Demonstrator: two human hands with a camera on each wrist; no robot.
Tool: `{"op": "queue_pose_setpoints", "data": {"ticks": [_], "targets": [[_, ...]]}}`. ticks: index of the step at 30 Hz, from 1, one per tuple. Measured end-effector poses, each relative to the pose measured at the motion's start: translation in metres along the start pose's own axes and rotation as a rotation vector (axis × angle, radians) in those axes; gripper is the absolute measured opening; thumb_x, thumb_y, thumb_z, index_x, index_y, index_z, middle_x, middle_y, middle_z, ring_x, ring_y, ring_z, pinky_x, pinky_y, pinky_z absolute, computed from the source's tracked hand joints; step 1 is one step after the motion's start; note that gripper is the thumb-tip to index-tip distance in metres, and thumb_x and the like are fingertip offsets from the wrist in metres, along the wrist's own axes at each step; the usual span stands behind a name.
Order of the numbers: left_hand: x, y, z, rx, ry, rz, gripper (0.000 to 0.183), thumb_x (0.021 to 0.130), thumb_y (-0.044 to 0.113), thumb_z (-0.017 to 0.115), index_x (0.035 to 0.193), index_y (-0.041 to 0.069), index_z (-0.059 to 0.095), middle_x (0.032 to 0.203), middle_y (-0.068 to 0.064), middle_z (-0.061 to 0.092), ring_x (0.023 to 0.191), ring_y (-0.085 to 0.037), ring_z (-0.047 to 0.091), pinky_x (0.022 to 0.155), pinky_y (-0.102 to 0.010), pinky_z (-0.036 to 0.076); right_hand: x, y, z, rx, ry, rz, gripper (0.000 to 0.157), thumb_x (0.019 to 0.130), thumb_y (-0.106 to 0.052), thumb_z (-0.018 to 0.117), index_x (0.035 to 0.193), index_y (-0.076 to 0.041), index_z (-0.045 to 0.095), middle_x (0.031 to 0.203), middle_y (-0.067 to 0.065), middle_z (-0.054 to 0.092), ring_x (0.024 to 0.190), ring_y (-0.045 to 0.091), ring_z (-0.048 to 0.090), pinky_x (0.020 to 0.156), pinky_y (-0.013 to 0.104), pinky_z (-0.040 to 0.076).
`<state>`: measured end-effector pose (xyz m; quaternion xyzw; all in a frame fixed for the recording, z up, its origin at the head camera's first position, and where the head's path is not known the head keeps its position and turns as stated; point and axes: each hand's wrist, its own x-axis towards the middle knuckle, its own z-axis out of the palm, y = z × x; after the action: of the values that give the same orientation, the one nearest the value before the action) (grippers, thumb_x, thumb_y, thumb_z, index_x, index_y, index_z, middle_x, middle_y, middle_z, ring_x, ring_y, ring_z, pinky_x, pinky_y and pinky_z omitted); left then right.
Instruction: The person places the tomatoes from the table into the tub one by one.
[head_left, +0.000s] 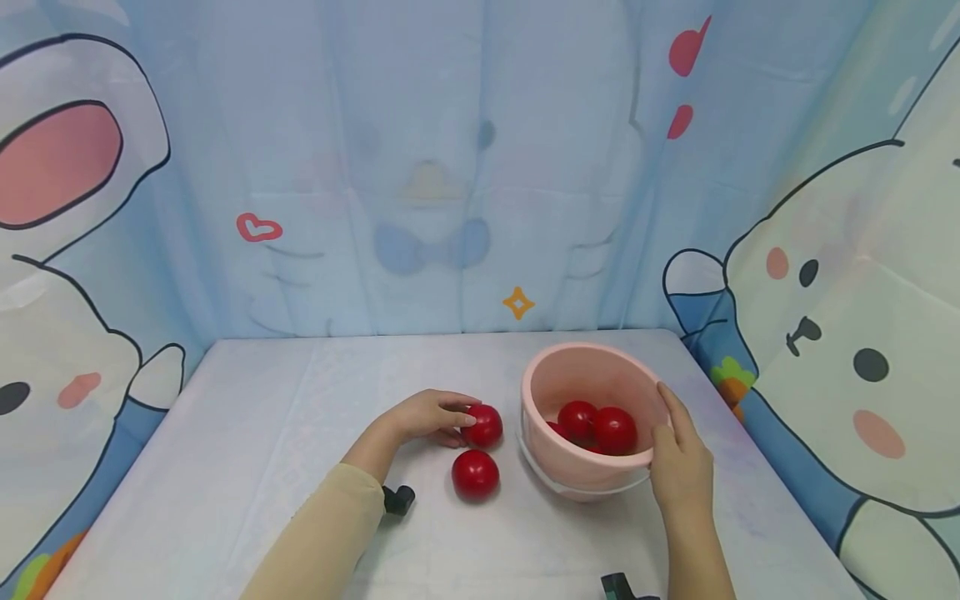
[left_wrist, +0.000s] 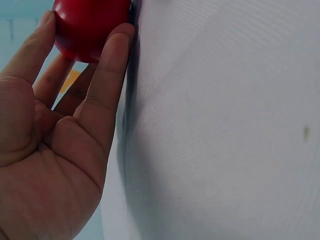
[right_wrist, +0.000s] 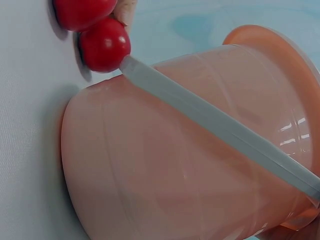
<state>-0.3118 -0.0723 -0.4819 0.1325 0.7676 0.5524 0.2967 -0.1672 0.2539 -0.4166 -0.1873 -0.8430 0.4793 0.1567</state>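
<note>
My left hand (head_left: 431, 417) holds a glossy red ball (head_left: 486, 426) on the white table, thumb on one side and fingers on the other. The left wrist view shows this ball (left_wrist: 90, 30) between the fingertips, its top cut off by the frame. A second red ball (head_left: 476, 476) lies on the table just nearer to me. My right hand (head_left: 684, 467) grips the right rim of a pink bucket (head_left: 592, 354). Several red balls (head_left: 616, 431) lie inside it, some partly hidden by its wall. In the right wrist view, the bucket's pale handle (right_wrist: 215, 117) hangs down across its side.
The white cloth-covered table (head_left: 300, 450) ends at a blue cartoon curtain (head_left: 420, 167) behind and at both sides. Black wrist camera mounts show beside the left sleeve (head_left: 399, 500) and near the front edge below the bucket.
</note>
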Motion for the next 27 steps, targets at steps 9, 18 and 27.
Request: {"op": "queue_pose_setpoints", "data": {"ticks": [9, 18, 27], "targets": [[-0.005, 0.015, -0.008, 0.011, 0.018, 0.024, 0.045, 0.088, 0.03, 0.075, 0.131, 0.027, 0.064, 0.126, -0.004, 0.063, 0.099, -0.021, 0.07, 0.085, -0.037, 0.061, 0.001, 0.0, -0.001, 0.001, -0.002, -0.015, 0.053, 0.104, -0.036, 0.037, 0.152, -0.053, 0.02, 0.163, -0.004, 0.029, 0.142, 0.038, 0.037, 0.098, 0.06, 0.048], [-0.011, 0.052, -0.024, -0.023, 0.005, 0.077, 0.048, 0.088, 0.028, 0.076, 0.134, 0.025, 0.062, 0.128, -0.007, 0.063, 0.098, -0.025, 0.072, 0.094, -0.049, 0.055, 0.001, 0.001, 0.0, 0.0, -0.001, -0.013, 0.053, 0.104, -0.037, 0.037, 0.152, -0.053, 0.02, 0.163, -0.005, 0.028, 0.144, 0.037, 0.035, 0.098, 0.06, 0.047], [-0.017, 0.103, -0.041, 0.034, 0.034, 0.138, 0.051, 0.088, 0.028, 0.076, 0.137, 0.025, 0.059, 0.129, -0.007, 0.063, 0.104, -0.032, 0.071, 0.087, -0.038, 0.06, 0.0, 0.001, 0.0, -0.003, 0.005, -0.018, 0.053, 0.104, -0.037, 0.036, 0.152, -0.052, 0.021, 0.163, -0.004, 0.029, 0.142, 0.038, 0.037, 0.098, 0.06, 0.047]]}}
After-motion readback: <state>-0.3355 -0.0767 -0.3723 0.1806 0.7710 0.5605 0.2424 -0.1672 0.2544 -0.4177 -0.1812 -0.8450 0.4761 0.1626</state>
